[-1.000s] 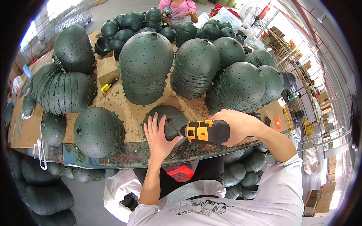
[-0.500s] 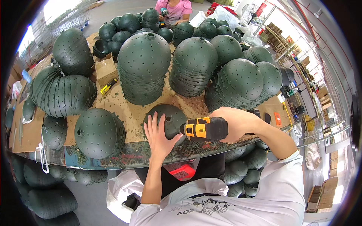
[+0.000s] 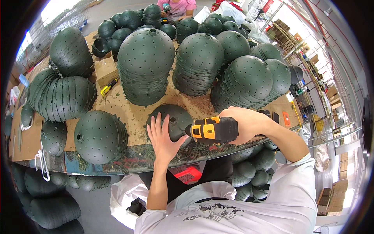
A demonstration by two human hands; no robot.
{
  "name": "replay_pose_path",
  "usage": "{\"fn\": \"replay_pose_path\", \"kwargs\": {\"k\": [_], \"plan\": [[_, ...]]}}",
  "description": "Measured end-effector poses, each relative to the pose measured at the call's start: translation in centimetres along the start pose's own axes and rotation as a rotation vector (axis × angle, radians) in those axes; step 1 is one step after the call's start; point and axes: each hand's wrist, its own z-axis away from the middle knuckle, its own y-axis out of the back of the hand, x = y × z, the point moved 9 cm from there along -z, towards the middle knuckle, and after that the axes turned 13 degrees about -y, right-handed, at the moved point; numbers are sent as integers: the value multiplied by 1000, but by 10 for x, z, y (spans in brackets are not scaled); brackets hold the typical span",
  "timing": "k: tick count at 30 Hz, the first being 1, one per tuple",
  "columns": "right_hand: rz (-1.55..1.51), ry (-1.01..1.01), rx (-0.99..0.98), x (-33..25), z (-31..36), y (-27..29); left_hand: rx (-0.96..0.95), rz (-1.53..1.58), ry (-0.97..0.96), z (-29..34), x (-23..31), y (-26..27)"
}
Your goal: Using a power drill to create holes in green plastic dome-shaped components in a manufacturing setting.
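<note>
A dark green plastic half-sphere [image 3: 176,116] lies dome up near the table's front edge, with a hole near its top and small holes scattered over it. My left hand [image 3: 163,137] rests on its left and near side, fingers spread. A yellow and black power drill [image 3: 214,130] is gripped in my right hand [image 3: 244,124], its nose pointing left at the dome's right side. The chuck covers the spot, so I cannot tell whether the bit is in the plastic. Behind the dome stands a tall stack of matching half-spheres [image 3: 146,66].
More stacked half-spheres [image 3: 199,64] crowd the back and right. Nearer left sits another stack [image 3: 100,136]. A cardboard box [image 3: 105,70] and yellow-handled cutter [image 3: 109,86] lie between stacks. Green shavings litter the table [image 3: 156,158]. Across it, a person in pink [image 3: 177,8] holds a drill.
The drill and my right hand have shifted slightly right and up relative to the dome. My left hand stays on the dome. The whole view has moved slightly.
</note>
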Motion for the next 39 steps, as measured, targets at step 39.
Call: {"fn": "replay_pose_path", "kwargs": {"k": [39], "plan": [[-61, 73, 21, 4, 1, -5, 40, 16, -7, 1, -3, -2]]}}
